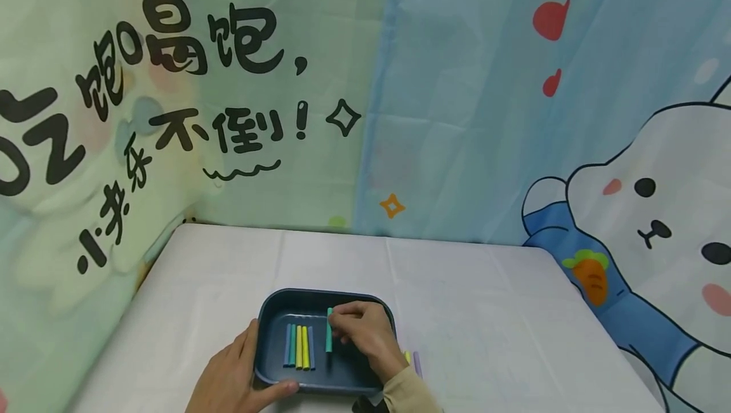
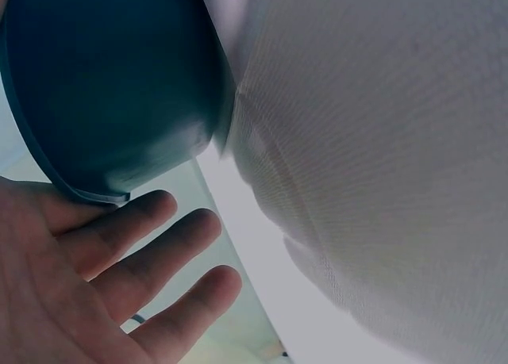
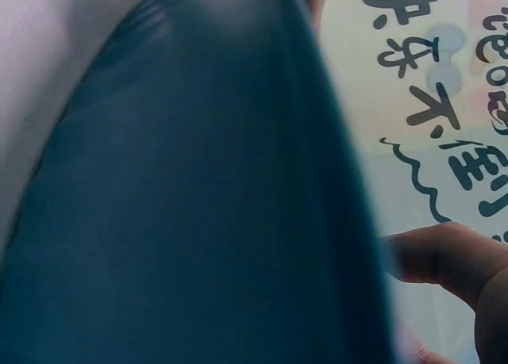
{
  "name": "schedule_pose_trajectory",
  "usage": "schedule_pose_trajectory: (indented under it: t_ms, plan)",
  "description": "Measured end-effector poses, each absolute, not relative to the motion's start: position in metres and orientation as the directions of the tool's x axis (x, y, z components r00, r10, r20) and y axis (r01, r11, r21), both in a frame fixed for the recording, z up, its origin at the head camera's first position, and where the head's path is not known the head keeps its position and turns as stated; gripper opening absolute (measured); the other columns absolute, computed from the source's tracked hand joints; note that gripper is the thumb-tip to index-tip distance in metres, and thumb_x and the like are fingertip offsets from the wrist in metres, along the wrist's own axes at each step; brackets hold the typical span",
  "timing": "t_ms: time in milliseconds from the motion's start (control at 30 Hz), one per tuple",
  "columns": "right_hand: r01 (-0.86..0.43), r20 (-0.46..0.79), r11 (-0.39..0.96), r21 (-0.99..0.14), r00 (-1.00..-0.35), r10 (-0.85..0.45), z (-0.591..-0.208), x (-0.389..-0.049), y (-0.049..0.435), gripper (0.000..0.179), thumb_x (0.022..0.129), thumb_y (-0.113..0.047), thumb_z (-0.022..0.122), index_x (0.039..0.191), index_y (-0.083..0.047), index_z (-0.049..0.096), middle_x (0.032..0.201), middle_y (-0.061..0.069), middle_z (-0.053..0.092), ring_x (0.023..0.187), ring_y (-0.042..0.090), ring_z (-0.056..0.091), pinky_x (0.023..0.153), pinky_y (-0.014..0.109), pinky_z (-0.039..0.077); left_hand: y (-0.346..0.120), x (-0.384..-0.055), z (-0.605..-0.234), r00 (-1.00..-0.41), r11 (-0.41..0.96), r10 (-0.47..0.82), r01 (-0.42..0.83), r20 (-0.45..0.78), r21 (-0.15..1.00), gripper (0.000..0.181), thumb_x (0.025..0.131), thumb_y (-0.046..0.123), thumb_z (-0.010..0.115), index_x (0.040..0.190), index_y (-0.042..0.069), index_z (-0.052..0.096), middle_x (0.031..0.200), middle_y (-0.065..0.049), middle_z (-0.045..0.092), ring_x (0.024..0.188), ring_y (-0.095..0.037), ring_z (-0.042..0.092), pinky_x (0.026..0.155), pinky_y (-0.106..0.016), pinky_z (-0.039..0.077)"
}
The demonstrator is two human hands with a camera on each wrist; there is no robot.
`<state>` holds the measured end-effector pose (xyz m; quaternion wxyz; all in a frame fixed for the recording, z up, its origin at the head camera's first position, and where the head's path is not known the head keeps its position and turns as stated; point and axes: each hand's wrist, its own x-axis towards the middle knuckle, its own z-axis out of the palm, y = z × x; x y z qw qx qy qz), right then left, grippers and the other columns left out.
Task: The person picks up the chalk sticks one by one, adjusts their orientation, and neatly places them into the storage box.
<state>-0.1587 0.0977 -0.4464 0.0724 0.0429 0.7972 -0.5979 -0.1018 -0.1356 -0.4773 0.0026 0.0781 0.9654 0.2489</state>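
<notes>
A dark blue tray (image 1: 342,384) stands on the table, rounded at its corners. My left hand (image 1: 231,368) rests against its left side, thumb along the front edge; the left wrist view has the fingers (image 2: 171,257) straight and spread, one touching the rim. Over the tray's right half, my right hand (image 1: 365,334) pinches a slim, chalk-like green stick (image 1: 329,334) held upright in the view. To its left, a row of sticks (image 1: 299,347) in blue, green and yellow lies side by side in the tray. The right wrist view shows mostly the tray's outer wall (image 3: 182,189).
A yellow stick (image 1: 407,357) and a purple stick (image 1: 417,363) lie right of the tray, partly hidden by the right wrist. A white cloth (image 1: 502,311) covers the table. Behind it hangs a printed curtain (image 1: 457,115); a dark object (image 1: 370,405) sits by the right sleeve.
</notes>
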Motion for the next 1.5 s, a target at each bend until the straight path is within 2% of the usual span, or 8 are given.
schedule_pose_trajectory:
  t_ms: [167, 1133, 1500]
  plan:
    - [0.182, -0.192, 0.318, -0.931, -0.981, -0.002, -0.449, -0.161, 0.092, 0.025, 0.083, -0.016, 0.075, 0.103, -0.001, 0.075, 0.082, 0.005, 0.073, 0.069, 0.015, 0.066, 0.062, 0.030, 0.055, -0.135, -0.103, -0.477, -0.988, 0.862, 0.149, 0.142, 0.024, 0.486, 0.130, 0.069, 0.090, 0.061, 0.155, -0.004, 0.032, 0.142, -0.021, 0.055, 0.118, -0.034, 0.062, 0.094, -0.048, 0.053]
    - [0.169, -0.185, 0.355, -0.920, -0.983, -0.012, -0.458, -0.167, 0.087, 0.022, 0.082, -0.010, 0.074, 0.101, 0.001, 0.076, 0.079, 0.005, 0.072, 0.067, 0.014, 0.064, 0.060, 0.031, 0.055, -0.134, -0.103, -0.478, -0.989, 0.867, 0.146, 0.132, 0.008, 0.481, 0.131, 0.069, 0.091, 0.060, 0.154, -0.004, 0.032, 0.141, -0.022, 0.055, 0.117, -0.035, 0.063, 0.093, -0.049, 0.054]
    - [0.183, -0.202, 0.329, -0.926, -0.979, -0.024, -0.458, -0.169, 0.088, 0.022, 0.082, -0.010, 0.075, 0.100, 0.001, 0.076, 0.079, 0.005, 0.072, 0.066, 0.014, 0.065, 0.060, 0.031, 0.056, -0.135, -0.103, -0.478, -0.988, 0.859, 0.154, 0.139, 0.010, 0.492, 0.130, 0.070, 0.090, 0.060, 0.155, -0.003, 0.031, 0.141, -0.022, 0.054, 0.116, -0.034, 0.063, 0.092, -0.049, 0.054]
